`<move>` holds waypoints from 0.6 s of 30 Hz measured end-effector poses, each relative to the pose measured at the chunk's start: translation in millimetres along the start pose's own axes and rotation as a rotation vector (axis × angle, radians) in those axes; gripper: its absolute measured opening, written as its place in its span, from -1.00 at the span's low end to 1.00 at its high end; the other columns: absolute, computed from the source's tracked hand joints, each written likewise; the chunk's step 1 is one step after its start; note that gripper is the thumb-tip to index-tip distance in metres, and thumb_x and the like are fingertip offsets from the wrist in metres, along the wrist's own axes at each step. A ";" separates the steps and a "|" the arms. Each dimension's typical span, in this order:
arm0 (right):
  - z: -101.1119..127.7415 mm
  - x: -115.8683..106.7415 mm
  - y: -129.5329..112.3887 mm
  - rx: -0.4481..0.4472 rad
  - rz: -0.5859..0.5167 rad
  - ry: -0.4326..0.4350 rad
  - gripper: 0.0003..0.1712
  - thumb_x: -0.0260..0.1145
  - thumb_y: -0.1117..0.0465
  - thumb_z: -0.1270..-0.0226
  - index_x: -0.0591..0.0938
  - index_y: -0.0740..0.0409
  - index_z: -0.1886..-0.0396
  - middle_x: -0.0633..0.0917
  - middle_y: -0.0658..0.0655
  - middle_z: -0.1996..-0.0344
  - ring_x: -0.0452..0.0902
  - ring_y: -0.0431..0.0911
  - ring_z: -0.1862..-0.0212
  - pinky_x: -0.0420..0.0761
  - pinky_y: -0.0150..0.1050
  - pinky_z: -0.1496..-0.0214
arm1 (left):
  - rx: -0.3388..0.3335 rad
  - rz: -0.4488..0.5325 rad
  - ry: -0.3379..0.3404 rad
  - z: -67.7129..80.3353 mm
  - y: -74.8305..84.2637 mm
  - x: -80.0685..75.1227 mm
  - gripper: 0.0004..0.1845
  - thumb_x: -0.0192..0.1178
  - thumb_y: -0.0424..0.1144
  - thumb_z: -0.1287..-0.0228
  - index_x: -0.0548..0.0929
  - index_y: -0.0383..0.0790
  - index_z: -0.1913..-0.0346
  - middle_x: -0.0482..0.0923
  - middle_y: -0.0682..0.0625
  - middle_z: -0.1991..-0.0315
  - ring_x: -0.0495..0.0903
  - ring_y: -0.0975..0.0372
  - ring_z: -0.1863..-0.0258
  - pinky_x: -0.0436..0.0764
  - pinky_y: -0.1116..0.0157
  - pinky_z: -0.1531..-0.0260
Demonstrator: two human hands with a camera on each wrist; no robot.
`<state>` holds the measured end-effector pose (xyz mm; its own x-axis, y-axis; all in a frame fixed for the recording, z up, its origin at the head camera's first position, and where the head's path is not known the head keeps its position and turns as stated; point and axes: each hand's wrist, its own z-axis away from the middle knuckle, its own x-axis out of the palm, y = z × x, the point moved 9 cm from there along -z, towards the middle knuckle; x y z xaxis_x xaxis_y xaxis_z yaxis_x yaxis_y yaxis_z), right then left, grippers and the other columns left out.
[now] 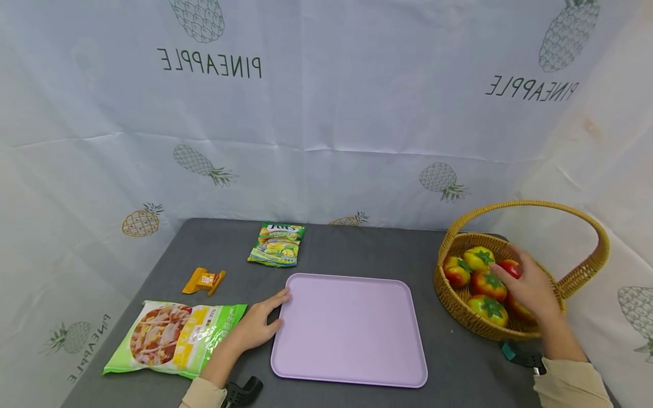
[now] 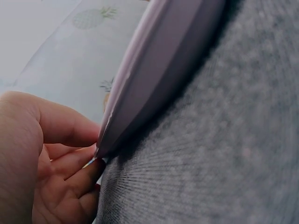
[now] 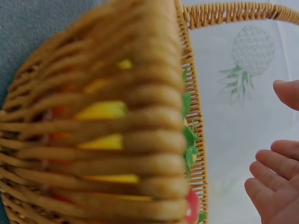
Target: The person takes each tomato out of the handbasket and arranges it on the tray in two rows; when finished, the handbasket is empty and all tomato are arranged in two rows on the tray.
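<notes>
On the grey table, left hand open against lilac tray, right hand open over basket tomatoes, snack bags nearby.

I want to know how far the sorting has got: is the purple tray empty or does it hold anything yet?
Empty. The head view shows the purple tray bare, the fruit in the wicker basket.

Lilac tray, tan wicker basket, red-yellow tomatoes.
</notes>
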<state>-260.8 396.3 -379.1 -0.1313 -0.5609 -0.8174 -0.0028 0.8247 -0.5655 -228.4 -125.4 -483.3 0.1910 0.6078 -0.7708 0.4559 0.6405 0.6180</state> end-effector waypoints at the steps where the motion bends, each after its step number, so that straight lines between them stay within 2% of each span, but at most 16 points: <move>1: -2.1 -0.8 1.0 -0.003 0.000 -0.003 -0.05 0.07 -0.12 -0.39 -0.07 0.43 -0.45 0.16 0.63 -0.30 0.18 0.55 -0.17 0.28 0.44 -0.05 | 0.000 -0.002 0.002 -0.2 0.0 0.1 -0.44 0.13 -0.36 -0.18 0.42 -0.30 -0.30 0.27 -0.14 -0.39 0.30 0.00 -0.35 0.37 -0.05 -0.24; 7: -12.2 -0.1 5.7 0.004 -0.006 -0.044 -0.03 0.06 -0.13 -0.40 -0.09 0.50 -0.43 0.12 0.66 -0.30 0.14 0.57 -0.19 0.25 0.44 -0.08 | 0.005 0.000 0.014 -0.2 0.6 -0.4 -0.45 0.13 -0.37 -0.17 0.43 -0.29 -0.29 0.28 -0.14 -0.39 0.31 0.00 -0.34 0.38 -0.06 -0.22; 18: -28.8 16.2 19.0 0.070 -0.033 -0.218 0.06 0.02 -0.19 -0.40 -0.25 0.48 -0.44 -0.03 0.66 -0.35 -0.03 0.56 -0.29 0.18 0.44 -0.15 | -0.003 0.022 0.030 0.0 -2.3 1.6 -0.43 0.14 -0.39 -0.17 0.41 -0.29 -0.31 0.26 -0.12 -0.39 0.30 0.01 -0.35 0.36 -0.06 -0.24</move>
<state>-291.5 404.9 -399.9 0.0855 -0.5962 -0.7982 0.0659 0.8028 -0.5926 -229.2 -125.9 -486.0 0.1746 0.6358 -0.7519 0.4493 0.6280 0.6354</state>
